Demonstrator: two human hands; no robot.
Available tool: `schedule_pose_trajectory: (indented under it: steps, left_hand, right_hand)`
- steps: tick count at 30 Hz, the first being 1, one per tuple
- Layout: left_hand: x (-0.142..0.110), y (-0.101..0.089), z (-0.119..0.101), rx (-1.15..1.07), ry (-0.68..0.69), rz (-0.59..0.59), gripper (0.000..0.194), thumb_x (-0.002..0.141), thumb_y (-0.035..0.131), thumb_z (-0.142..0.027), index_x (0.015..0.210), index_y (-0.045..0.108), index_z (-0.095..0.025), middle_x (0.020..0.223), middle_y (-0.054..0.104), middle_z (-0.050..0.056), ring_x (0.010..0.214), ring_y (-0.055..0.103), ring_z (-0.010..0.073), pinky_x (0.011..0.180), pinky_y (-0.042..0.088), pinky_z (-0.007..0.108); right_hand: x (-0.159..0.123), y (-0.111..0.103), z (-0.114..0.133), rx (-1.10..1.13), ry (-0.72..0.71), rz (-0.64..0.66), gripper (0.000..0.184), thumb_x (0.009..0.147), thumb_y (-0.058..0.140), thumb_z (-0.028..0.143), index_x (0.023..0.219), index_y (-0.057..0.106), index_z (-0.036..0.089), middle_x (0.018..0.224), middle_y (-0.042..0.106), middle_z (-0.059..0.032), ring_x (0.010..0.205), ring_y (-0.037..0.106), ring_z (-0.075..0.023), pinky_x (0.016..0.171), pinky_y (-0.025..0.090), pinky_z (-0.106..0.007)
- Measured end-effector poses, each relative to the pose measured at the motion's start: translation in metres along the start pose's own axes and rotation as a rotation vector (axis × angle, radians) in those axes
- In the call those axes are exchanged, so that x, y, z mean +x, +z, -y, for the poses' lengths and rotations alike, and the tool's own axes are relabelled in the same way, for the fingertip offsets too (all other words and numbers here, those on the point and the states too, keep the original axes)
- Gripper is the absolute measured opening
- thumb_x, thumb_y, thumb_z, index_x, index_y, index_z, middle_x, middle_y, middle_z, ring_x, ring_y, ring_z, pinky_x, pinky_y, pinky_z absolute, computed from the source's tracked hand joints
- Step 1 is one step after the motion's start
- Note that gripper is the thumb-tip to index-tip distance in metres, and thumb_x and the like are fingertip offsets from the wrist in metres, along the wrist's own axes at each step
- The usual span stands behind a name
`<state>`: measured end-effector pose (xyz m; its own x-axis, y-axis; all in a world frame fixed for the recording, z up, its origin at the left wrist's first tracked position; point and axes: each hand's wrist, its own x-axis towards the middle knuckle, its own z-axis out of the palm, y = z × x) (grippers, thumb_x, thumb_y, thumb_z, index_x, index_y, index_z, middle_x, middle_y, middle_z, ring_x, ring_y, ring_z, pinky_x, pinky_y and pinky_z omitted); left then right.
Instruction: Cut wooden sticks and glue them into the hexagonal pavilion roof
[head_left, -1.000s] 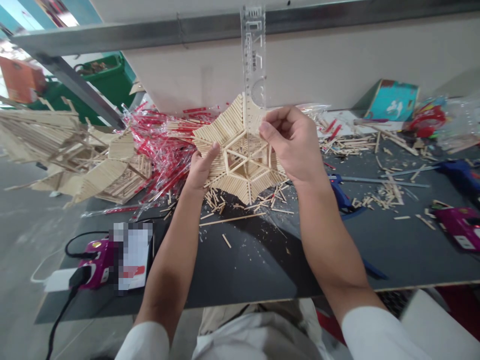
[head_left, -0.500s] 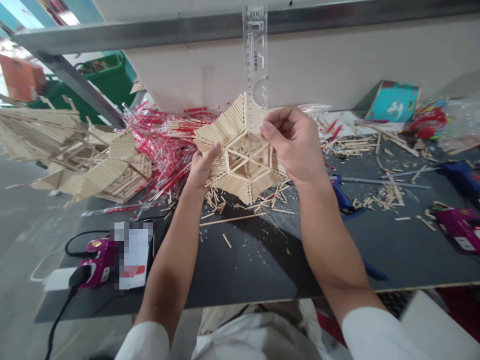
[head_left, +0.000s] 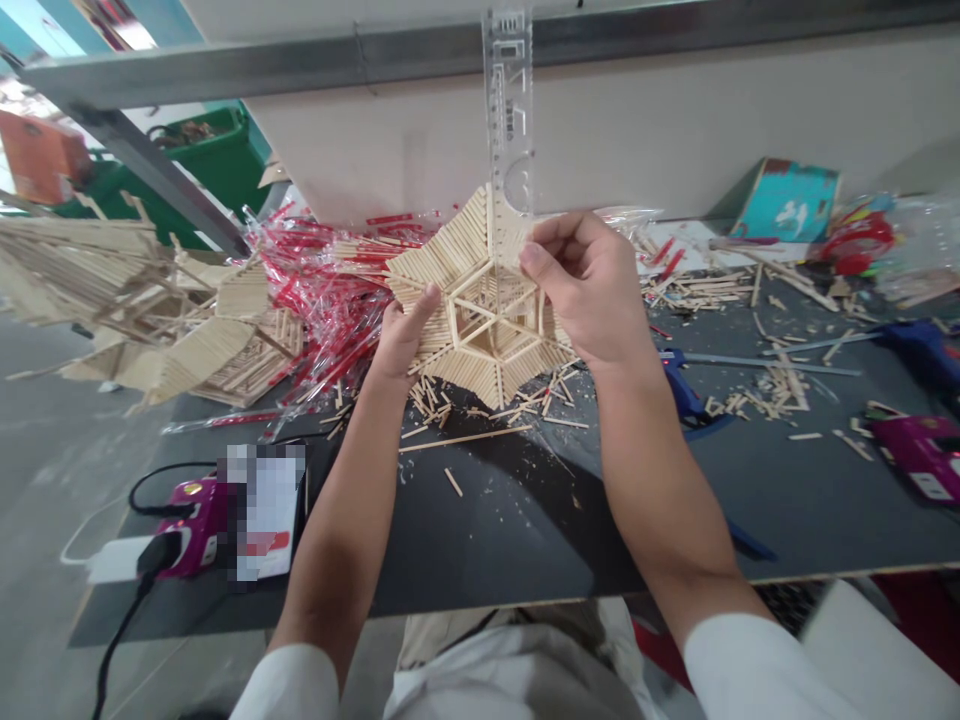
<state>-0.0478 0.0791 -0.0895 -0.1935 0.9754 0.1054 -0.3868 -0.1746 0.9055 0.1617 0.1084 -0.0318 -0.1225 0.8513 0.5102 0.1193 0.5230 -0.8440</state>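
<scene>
A star-shaped model of thin wooden sticks (head_left: 450,250) with an open hexagonal middle is held up above the table. My left hand (head_left: 406,335) grips its left side, thumb in front and the other fingers mostly hidden behind. A clear plastic ruler (head_left: 510,120) stands upright against the model, its lower end over the hexagonal frame and its upper end reaching past the metal bar. My right hand (head_left: 589,280) pinches the ruler's right edge between thumb and fingers, in front of the model's right side.
Larger stick models (head_left: 195,350) stand at the left. Red-and-clear plastic wrappers (head_left: 322,290) pile up behind. Cut sticks (head_left: 439,405) litter the dark table (head_left: 487,540). Blue glue guns (head_left: 679,385) lie on the right, purple power strips (head_left: 199,520) at both sides. A metal bar (head_left: 300,75) crosses the back.
Almost nothing differs. Both hands, the ruler and the stick model keep their places, with only a very slight shift of the whole view.
</scene>
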Motion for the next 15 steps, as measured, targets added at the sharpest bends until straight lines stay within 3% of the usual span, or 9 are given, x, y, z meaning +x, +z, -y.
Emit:
schedule_pose_trajectory:
  steps: [6,15]
  left_hand:
    - [0.0001,0.0013,0.0016,-0.013,0.002,-0.029,0.056,0.075,0.091,-0.056,0.109,0.074,-0.015,0.102,0.08,0.014,0.116,0.076,0.04,0.098,0.067,0.046]
    - [0.0,-0.0003,0.0008,-0.012,-0.007,0.01,0.058,0.078,0.09,-0.055,0.114,0.073,-0.013,0.106,0.08,0.013,0.114,0.077,0.0379,0.096,0.068,0.044]
  right_hand:
    - [0.0007,-0.0004,-0.0039,0.005,-0.002,-0.003,0.039,0.092,0.071,0.066,0.108,0.065,0.031,0.103,0.072,-0.0052,0.117,0.071,-0.0299,0.097,0.064,-0.053]
    - [0.0008,-0.0026,-0.0072,-0.027,-0.049,0.029,0.047,0.096,0.064,0.068,0.115,0.065,0.026,0.103,0.072,-0.006,0.112,0.073,-0.0265,0.095,0.065,-0.047]
